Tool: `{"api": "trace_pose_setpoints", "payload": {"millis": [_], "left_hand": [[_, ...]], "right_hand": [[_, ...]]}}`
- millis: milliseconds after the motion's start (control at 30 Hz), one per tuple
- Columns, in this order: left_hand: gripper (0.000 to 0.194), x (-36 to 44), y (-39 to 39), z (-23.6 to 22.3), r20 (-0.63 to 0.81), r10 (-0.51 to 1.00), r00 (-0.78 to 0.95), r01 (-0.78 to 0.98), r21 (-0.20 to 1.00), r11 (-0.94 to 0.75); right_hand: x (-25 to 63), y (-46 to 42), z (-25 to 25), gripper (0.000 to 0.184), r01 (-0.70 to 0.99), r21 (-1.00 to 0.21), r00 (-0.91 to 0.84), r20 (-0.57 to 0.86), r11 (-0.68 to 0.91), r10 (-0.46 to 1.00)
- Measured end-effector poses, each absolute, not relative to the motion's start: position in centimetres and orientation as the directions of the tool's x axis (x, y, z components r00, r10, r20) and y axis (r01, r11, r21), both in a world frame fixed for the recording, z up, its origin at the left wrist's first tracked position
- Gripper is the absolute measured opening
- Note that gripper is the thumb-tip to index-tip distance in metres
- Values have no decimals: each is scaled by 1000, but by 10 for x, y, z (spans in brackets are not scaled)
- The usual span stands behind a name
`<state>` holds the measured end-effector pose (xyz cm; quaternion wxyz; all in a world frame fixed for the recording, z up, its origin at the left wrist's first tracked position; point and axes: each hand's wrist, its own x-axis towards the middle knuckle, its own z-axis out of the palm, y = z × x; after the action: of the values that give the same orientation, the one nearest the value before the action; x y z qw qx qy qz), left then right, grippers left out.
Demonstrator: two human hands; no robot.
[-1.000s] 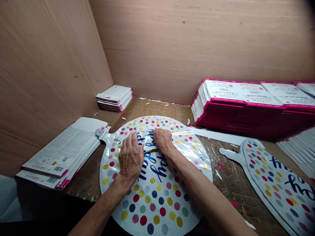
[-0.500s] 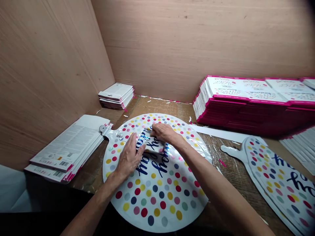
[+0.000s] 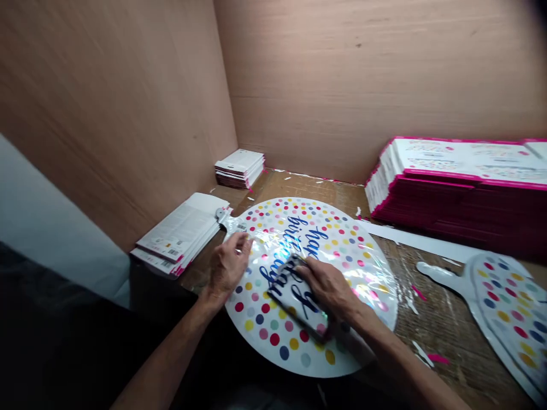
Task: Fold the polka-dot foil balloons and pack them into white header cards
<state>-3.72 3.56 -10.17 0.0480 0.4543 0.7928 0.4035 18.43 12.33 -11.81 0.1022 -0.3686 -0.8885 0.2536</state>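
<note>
A round white foil balloon (image 3: pixel 273 336) with coloured dots and blue "happy birthday" lettering lies flat on the work surface, its tail pointing left. My right hand (image 3: pixel 331 285) grips a folded foil balloon (image 3: pixel 297 299), a small rectangular packet with dots and dark lettering, tilted over the lower middle of the flat balloon. The packet is slightly blurred. Over the flat balloon's left edge, near the tail, my left hand (image 3: pixel 228 265) has its fingers curled in towards the thumb. Whatever lies between those fingertips, if anything, is hidden.
White printed cards lie stacked at the left (image 3: pixel 182 230) and in the back corner (image 3: pixel 240 167). Large pink-edged card stacks (image 3: pixel 444 188) stand at the back right. More flat balloons (image 3: pixel 508 307) lie at the right. Wooden panels (image 3: pixel 299 85) enclose the back and left; paper scraps litter the surface.
My right hand has brought the folded balloon towards me, uncovering more lettering. My left hand has left the packet, and its fingers have curled. The view has swung left.
</note>
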Motion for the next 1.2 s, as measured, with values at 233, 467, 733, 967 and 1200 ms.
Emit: {"api": "trace_pose_setpoints", "payload": {"millis": [233,467,733,967,1200], "left_hand": [[41,-125,5,-80,138,769,-625,746,-186,639],[36,-141,8,-43,61,798,-599,764,-255,593],[41,-81,13,-61,352,933,-73,985,-123,123],[42,-35,47,-110,149,979,139,976,148,-161],[39,16,47,-111,122,945,304,947,67,-313]], "right_hand": [[216,127,-117,39,572,-639,-689,-34,514,724],[214,130,-122,41,468,-735,-704,26,490,710],[256,130,-109,39,446,-787,-564,122,426,816],[289,118,-110,38,535,-719,-559,92,444,824],[257,115,-102,33,458,-737,-653,100,497,751]]}}
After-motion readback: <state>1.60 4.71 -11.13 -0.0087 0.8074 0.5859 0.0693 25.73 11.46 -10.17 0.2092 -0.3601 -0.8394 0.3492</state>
